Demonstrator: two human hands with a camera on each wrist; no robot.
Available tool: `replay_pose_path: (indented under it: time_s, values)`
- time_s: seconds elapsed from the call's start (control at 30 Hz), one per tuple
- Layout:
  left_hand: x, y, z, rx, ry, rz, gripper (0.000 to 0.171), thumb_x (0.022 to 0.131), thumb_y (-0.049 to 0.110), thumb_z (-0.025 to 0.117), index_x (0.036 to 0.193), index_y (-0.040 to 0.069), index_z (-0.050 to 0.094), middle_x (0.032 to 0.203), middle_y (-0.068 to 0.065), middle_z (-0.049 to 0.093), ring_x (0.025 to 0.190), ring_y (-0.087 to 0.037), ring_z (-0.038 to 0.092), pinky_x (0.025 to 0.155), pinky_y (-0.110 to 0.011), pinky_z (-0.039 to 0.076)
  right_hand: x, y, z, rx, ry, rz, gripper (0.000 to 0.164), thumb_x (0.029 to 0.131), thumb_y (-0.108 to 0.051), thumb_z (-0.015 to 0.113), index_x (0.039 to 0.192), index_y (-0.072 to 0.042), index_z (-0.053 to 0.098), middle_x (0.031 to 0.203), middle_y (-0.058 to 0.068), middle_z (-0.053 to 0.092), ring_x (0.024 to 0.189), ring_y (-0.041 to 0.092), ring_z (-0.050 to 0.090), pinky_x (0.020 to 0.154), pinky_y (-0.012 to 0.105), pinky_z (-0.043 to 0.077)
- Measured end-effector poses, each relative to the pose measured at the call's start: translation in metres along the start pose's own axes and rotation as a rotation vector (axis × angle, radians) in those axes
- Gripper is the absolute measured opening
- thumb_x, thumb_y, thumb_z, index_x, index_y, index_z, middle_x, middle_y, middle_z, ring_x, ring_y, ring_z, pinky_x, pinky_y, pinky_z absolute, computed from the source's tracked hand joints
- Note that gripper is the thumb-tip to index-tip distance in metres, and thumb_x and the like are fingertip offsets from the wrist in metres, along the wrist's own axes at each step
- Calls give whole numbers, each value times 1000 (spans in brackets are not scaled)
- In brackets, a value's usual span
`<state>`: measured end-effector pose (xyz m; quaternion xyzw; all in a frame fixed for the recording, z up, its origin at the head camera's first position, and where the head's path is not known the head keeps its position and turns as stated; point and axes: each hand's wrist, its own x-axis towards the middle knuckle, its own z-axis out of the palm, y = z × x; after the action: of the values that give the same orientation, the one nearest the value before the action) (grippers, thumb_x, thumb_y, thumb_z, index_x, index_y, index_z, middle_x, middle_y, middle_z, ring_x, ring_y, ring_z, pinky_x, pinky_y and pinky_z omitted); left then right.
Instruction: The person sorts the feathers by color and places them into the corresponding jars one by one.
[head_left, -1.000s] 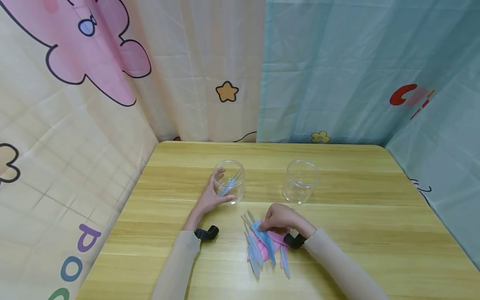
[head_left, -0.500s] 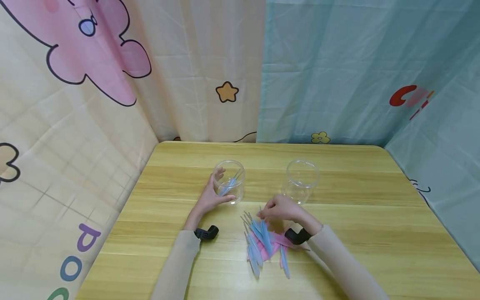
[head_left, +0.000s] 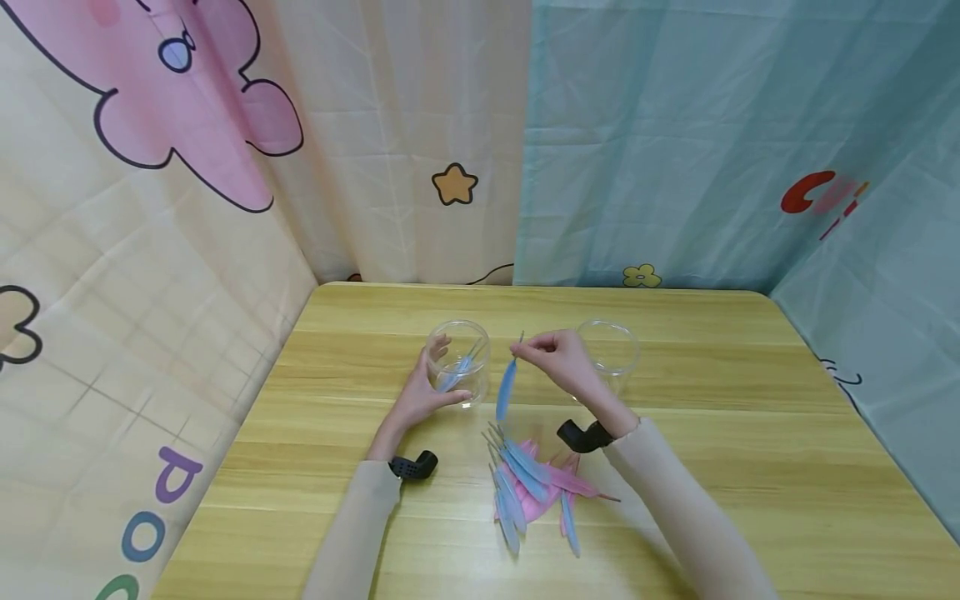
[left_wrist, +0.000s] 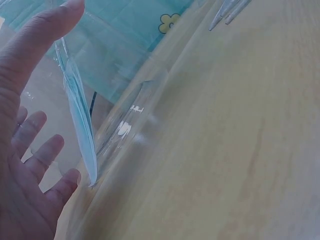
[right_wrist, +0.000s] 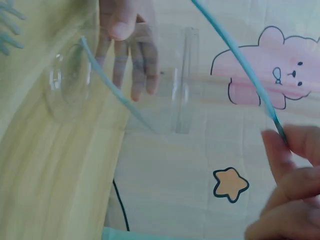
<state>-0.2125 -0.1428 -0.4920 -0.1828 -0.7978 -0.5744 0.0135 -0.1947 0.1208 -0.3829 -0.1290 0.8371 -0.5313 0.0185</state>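
My left hand (head_left: 416, 398) holds a clear round jar (head_left: 484, 367) from its left side, thumb in front and fingers behind. Inside that jar leans a pale blue feather bundle (left_wrist: 80, 115), tilted against the wall. Just right of the jar, my right hand (head_left: 562, 360) pinches one blue feather (head_left: 506, 390) by its quill, vane hanging down above the table. In the right wrist view, thumb and forefinger grip the quill end. Nearer to me lies a pile of blue feathers (head_left: 525, 472) over pink feathers (head_left: 538, 507).
A second clear jar (head_left: 621, 362) stands behind the right hand, partly covered by it. Everything is on a wood-grain table (head_left: 712, 467). Patterned curtains (head_left: 450, 100) hang behind the table and along both sides.
My right hand has drawn one blue feather out of the pile, raised it and carried it forward beside the left jar. The left hand and its jar stay put.
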Motion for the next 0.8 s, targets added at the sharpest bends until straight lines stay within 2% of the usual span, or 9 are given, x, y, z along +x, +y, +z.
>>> replay_pose_path:
  time_s: [0.13,0.27,0.43,0.5,0.6,0.7,0.8]
  values:
    - [0,-1,0,5,6,-5,105,70,22,86,149,15,18,151,-1,29,137,-23,26,106,-55,21,10,-12,6,72,139,-62,37,83,-46,70,83,-9,75,62,-2,56,55,16,36,53,31,31]
    - [0,1,0,13,-5,-9,103,71,19,85,149,19,19,152,-6,28,137,-26,25,106,-56,21,18,-20,14,146,255,-157,36,84,-40,71,84,-4,75,54,2,44,49,16,34,48,27,28]
    - [-5,20,-2,1,-23,-7,101,73,15,84,149,14,18,152,-14,26,137,-34,24,105,-59,20,26,-24,27,165,351,-319,26,85,-29,72,83,-4,75,52,1,43,45,14,34,44,25,25]
    - [-7,29,-3,1,-29,-11,101,74,15,83,149,8,17,151,-16,26,137,-35,24,105,-59,20,28,-24,32,120,358,-372,22,86,-25,72,83,-4,75,52,1,44,44,14,35,43,26,26]
    - [-9,34,-3,5,-33,-21,101,74,16,83,149,6,16,151,-16,26,137,-35,24,105,-59,21,29,-21,38,-19,338,-411,20,87,-26,71,85,-7,76,51,-3,45,43,12,36,42,25,27]
    - [-9,36,-3,7,-33,-19,101,75,16,82,149,5,15,151,-17,26,137,-35,24,104,-59,22,28,-19,43,-165,277,-397,22,87,-31,70,90,-9,76,51,-8,46,42,10,37,40,26,27]
    - [-9,36,-4,10,-36,-17,101,76,17,82,150,5,14,151,-16,26,137,-33,24,105,-58,22,26,-18,43,-244,222,-362,24,87,-34,70,94,-12,76,52,-10,46,42,11,36,40,26,25]
